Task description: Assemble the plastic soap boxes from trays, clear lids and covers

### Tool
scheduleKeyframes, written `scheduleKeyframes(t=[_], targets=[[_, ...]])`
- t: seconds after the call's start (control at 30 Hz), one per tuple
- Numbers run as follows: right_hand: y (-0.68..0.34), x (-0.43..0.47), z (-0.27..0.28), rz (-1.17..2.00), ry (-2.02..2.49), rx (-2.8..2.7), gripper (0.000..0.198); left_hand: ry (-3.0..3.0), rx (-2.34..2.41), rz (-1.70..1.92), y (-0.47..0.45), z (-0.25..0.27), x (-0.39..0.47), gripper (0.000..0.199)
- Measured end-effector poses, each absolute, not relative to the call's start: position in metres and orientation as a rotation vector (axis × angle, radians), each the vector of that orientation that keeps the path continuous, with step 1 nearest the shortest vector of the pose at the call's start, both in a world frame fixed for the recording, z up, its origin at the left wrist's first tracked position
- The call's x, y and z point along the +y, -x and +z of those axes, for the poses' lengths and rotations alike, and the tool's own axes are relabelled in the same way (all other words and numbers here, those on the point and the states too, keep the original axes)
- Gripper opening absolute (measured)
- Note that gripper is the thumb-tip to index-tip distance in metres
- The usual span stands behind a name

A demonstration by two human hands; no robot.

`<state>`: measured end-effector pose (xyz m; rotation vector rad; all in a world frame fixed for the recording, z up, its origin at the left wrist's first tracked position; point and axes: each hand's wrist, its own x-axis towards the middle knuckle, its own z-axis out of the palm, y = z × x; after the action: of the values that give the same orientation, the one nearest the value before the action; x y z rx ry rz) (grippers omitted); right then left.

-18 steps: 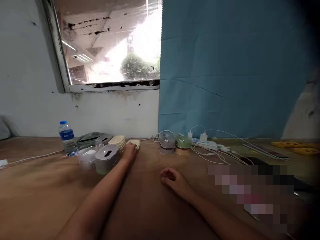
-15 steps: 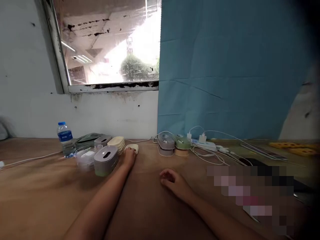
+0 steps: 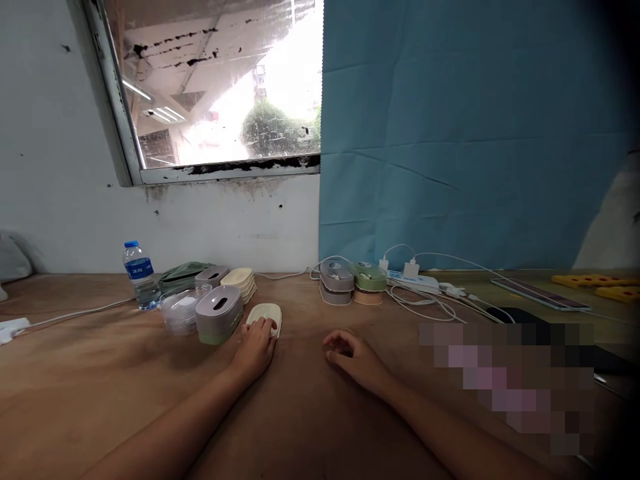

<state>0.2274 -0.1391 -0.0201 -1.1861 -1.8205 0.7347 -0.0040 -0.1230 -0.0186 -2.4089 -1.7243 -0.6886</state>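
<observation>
My left hand (image 3: 256,347) rests with bent fingers on the near part of a cream oval plastic dish (image 3: 265,311), shallow and lying on the table. The fingers hide part of its near side. My right hand (image 3: 355,359) lies on the table to the right, fingers loosely curled, a gap between thumb and fingers, holding nothing. Left of the dish are a stack of similar cream pieces (image 3: 241,280) and a lilac oval box (image 3: 216,315) with a slot in its top and a green base. Clear plastic containers (image 3: 180,310) stand beside that box.
A water bottle (image 3: 141,277) and a dark green pouch (image 3: 183,275) are at the back left. Grey (image 3: 336,280) and green (image 3: 369,280) lidded boxes stand against the wall. A power strip (image 3: 417,281), cables and a phone (image 3: 540,295) lie to the right, near a blurred patch.
My left hand has drawn the cream dish toward me, away from the stack. My right hand has barely moved. The view has shifted slightly.
</observation>
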Motion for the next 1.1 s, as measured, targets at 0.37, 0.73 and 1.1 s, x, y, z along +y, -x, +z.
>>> scheduleKeyframes(t=[0.37, 0.73, 1.1], targets=[[-0.229, -0.135, -0.02, 0.179, 1.17, -2.051, 0.017, 2.395, -1.758, -0.479, 0.02, -0.003, -0.127, 0.021], [-0.223, -0.029, -0.012, -0.447, 1.331, -1.717, 0.052, 2.376, -1.702, -0.502, 0.017, -0.002, -0.13, 0.028], [-0.235, 0.007, -0.021, -0.575, 1.401, -1.688, 0.047, 2.465, -1.618, -0.611, 0.01, -0.002, -0.134, 0.025]])
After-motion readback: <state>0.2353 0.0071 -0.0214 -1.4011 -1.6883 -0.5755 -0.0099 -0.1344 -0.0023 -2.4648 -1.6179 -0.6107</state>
